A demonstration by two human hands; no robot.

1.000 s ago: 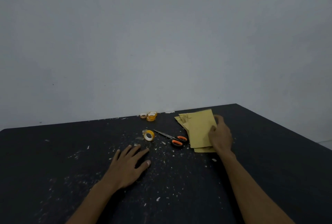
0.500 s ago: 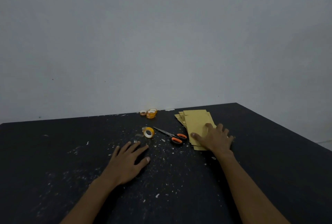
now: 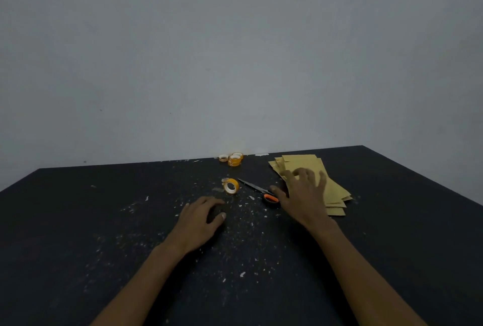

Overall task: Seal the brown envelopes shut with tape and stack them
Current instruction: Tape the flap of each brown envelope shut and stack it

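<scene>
Head view, left to right. Saw the left hand (image 3: 201,223) palm-down on the dusty black table (image 3: 78,234), fingers loosely curled, gripping nothing. Spotted a yellow tape roll (image 3: 231,186) standing on edge just past its fingertips, plus a few spare rolls (image 3: 234,159) way beyond at the far edge. Found orange-handled scissors (image 3: 261,191) between the hands, handle right at the right thumb. Caught the right hand (image 3: 303,195) kinda blurry, fingers spread over the brown envelopes (image 3: 334,192), fanned out under and right of it. Couldn't tell if actually pressing.
</scene>
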